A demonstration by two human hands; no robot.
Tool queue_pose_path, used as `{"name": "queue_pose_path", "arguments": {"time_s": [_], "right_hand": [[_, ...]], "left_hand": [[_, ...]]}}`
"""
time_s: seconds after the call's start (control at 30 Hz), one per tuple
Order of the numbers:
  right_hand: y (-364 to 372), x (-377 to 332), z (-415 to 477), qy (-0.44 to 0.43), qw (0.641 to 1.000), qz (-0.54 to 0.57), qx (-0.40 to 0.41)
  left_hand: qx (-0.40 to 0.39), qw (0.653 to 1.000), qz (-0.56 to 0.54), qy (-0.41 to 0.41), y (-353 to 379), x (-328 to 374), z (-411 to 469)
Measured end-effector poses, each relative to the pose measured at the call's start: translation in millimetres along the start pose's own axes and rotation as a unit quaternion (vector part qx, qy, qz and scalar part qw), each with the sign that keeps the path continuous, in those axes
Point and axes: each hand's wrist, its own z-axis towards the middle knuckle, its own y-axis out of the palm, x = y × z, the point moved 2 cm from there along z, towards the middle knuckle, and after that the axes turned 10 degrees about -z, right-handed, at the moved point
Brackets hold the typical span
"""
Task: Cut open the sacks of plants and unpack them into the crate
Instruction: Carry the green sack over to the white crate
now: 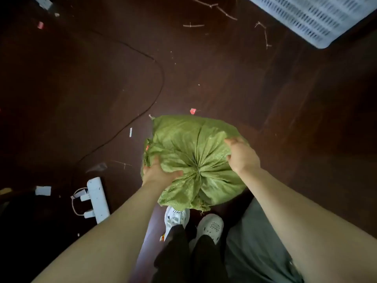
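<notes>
1. Head view: grips a green woven sack (191,148) from both sides, hung between the two hands and just above a pair of white shoes (211,226).
2. Clamps the left hand (159,174) on the sack's left flank, thumb laid over the fabric toward the tie, fingers sunk into the folds.
3. Closes the right hand (241,155) over the sack's upper right side, fingers curled into the weave.
4. Shows the sack tied shut: pleats fanning out from a knot between the hands, just past the left thumb, with the loose frill of the mouth hanging toward the shoes.
5. Places the white slotted plastic crate (318,19) far ahead of the right hand and off to its right, cut by the frame corner, well apart from the sack.
6. Sets a white power strip (98,199) with plugs on the dark wooden floor (244,78), just outside the left forearm; runs a dark cable (158,94) ahead of the left hand.
7. Scatters bare twigs (214,7) far ahead of both hands, near the crate; drops a red scrap (192,110) just beyond the sack.
</notes>
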Motion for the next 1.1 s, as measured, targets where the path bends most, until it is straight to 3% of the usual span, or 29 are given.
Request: {"name": "queue_pose_path", "arguments": {"time_s": [0.17, 0.27, 0.33, 0.5, 0.87, 1.1], "right_hand": [[36, -5, 47, 0.001, 0.998, -0.038, -0.046], [55, -5, 65, -0.009, 0.997, -0.044, -0.068], [58, -4, 70, -0.007, 0.998, -0.054, -0.038], [48, -1, 59, -0.022, 0.990, -0.137, 0.022], [-68, 6, -6, -0.028, 0.997, -0.052, 0.051], [-164, 37, -67, 0.076, 0.993, 0.052, 0.077]], "left_hand": [[-0.031, 0.964, 0.255, 0.066, 25, 10, 29], [-0.023, 0.952, 0.297, 0.067, 35, 7, 48], [-0.010, 0.944, 0.318, 0.089, 39, 7, 55], [0.037, 0.932, 0.306, 0.190, 39, 14, 45], [0.068, 0.914, 0.260, 0.304, -8, 106, -53], [0.095, 0.883, 0.248, 0.387, -49, 190, -136]]}}
